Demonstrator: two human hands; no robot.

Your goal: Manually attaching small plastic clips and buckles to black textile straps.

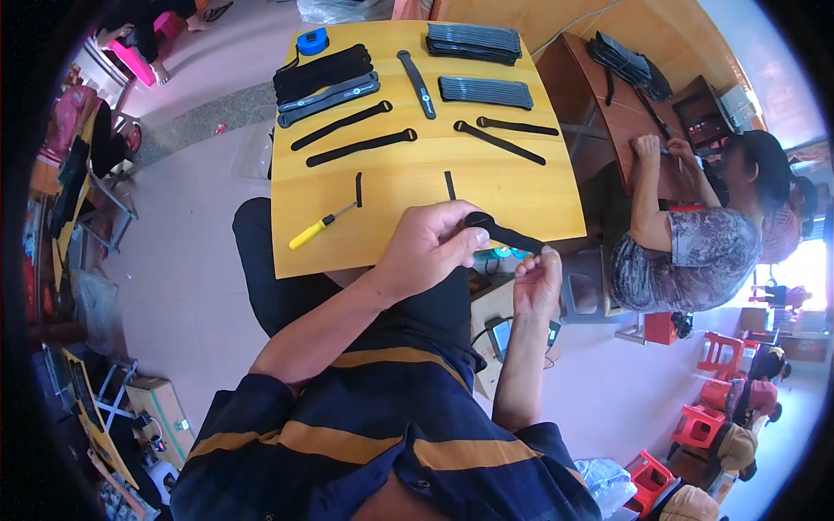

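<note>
Above the table's near right edge, a black strap is stretched between my hands. My left hand pinches its looped end between thumb and fingers. With its fingertips, my right hand grips the strap's other end. Just beyond my left hand, a short black strip lies on the yellow table. Left of that is a second short black strip, with the tip of a yellow-handled screwdriver touching it.
Black straps with buckle ends lie mid-table. Farther back are a single grey strap, stacked black straps, wrapped strap bundles and a blue tape measure. At right, a co-worker works at a brown table.
</note>
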